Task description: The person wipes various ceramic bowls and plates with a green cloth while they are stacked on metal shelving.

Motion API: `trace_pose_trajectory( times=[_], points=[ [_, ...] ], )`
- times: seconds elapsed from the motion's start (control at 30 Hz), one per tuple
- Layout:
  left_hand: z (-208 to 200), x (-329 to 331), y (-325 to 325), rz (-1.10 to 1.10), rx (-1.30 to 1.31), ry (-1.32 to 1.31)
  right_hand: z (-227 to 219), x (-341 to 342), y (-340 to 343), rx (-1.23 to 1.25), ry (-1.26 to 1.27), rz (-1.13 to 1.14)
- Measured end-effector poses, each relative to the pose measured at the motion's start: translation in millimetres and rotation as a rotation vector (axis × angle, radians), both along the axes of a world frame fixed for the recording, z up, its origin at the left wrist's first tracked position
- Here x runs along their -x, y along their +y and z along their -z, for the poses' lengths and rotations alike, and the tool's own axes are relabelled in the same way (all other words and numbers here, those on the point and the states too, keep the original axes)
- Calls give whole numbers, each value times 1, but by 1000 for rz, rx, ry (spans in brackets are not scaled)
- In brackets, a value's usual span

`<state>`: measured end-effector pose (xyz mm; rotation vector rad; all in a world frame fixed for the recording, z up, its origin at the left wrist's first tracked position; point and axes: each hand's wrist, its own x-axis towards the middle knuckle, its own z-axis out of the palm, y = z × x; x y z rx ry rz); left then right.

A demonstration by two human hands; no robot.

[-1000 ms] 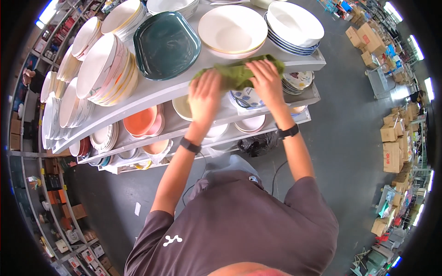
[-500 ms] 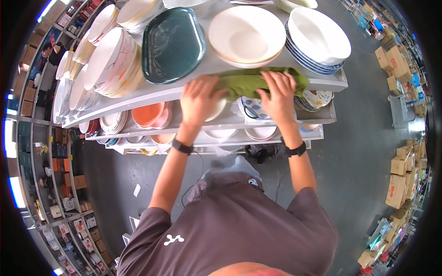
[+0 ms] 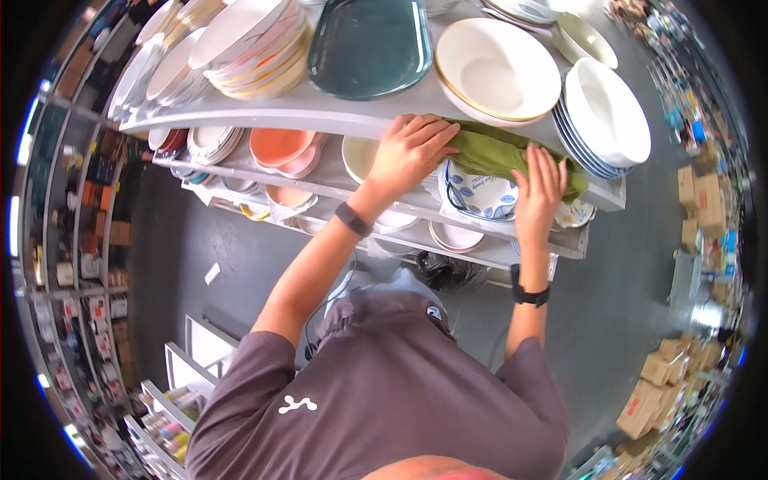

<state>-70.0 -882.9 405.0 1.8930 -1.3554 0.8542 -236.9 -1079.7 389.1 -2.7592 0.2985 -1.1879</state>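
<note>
A green cloth lies folded in a long strip along the front edge of the upper grey shelf. My left hand holds its left end, fingers closed over the top. At the right end, my right hand grips the cloth with bent fingers, thumb on the near side. Just behind the cloth stand a cream bowl with a yellowish rim and a white bowl on blue-rimmed dishes. Below it, on the shelf underneath, is a white dish with blue leaf patterns.
A dark green rectangular dish and tilted stacks of white bowls fill the upper shelf's left. Lower shelves hold an orange bowl and more dishes. Cardboard boxes line the right; loaded racks stand left. A black bag lies below.
The view has turned, so the shelf sits tilted and further right. Both hands remain at the cloth; my right hand is now nearer its right end.
</note>
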Motion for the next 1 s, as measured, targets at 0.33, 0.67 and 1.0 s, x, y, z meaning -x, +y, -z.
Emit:
trace_pose_trajectory(
  times=[0.33,0.67,1.0],
  points=[
    [12,-30,90,-287,-131,-178,15,-62,68,-11,-246,-161],
    [15,-78,174,-434,-104,-116,14,-129,160,-63,-281,-252],
    [22,-141,285,-536,-44,-141,15,-212,261,-12,-283,-343]
  ],
)
